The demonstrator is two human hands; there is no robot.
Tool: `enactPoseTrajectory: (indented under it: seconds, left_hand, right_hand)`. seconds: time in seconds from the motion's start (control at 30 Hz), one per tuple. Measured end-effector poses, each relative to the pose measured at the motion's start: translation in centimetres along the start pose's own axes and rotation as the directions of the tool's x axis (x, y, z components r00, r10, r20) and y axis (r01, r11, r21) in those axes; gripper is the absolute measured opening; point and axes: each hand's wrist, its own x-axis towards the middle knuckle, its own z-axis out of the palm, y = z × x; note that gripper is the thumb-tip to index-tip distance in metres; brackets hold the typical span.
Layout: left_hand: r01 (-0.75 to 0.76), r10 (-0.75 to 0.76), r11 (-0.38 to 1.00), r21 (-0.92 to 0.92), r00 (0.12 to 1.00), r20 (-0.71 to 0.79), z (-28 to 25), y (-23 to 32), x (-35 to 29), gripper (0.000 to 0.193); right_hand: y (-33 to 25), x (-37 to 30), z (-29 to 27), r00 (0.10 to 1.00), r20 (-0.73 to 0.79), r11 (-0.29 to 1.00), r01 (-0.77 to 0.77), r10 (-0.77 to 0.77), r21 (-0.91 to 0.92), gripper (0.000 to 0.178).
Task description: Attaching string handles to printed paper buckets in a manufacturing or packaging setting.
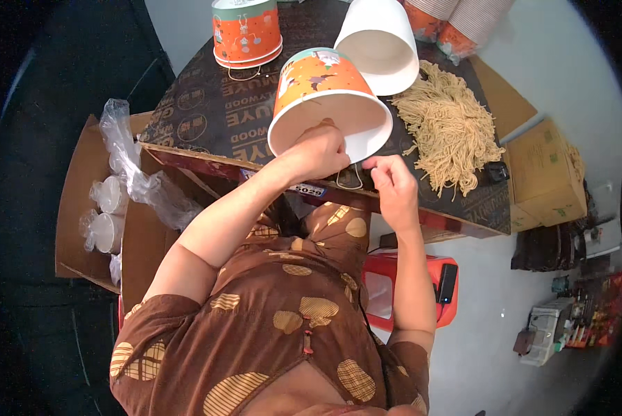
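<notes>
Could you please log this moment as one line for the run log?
left hand: gripping orange paper bucket rim | right hand: pinching string handle | pile of strings beside bucket

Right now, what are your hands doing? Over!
Left hand grips the rim of the orange paper bucket, tipped on its side. Right hand pinches a thin string loop beneath it. Tan string pile lies alongside, untouched.

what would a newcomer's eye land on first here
Probably the orange paper bucket tipped on its side at the middle of the dark board, with the left hand at its rim and the right hand pinching a string loop. Right of it lies a pile of tan strings.
</notes>
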Motion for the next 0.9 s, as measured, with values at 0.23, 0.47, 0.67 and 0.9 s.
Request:
enactPoseTrajectory:
  seconds: [0.23,0.47,0.67,0.9]
  left_hand:
    - [-0.025,0.025,1.000,0.006,0.999,-0.032,0.1,0.2,-0.1,0.022]
    - [0.039,-0.039,0.999,0.005,0.999,0.016,-0.2,0.6,0.2,0.022]
    - [-0.039,0.040,0.999,0.021,0.998,-0.040,0.5,-0.6,0.4,0.022]
    - [-0.051,0.051,0.997,0.050,0.999,-0.015,0.3,-0.3,0.2,0.021]
  right_hand:
    - [1.0,0.0,-0.1,0.996,0.055,0.990,-0.072,0.065,0.122,0.009]
    - [-0.1,-0.6,0.8,0.932,0.169,0.851,0.362,-0.321,-0.381,0.028]
    - [0.9,-0.5,0.5,0.934,0.160,0.894,0.354,-0.321,-0.275,0.017]
    - [1.8,-0.5,-0.1,0.999,0.026,0.979,0.030,-0.036,0.202,0.013]
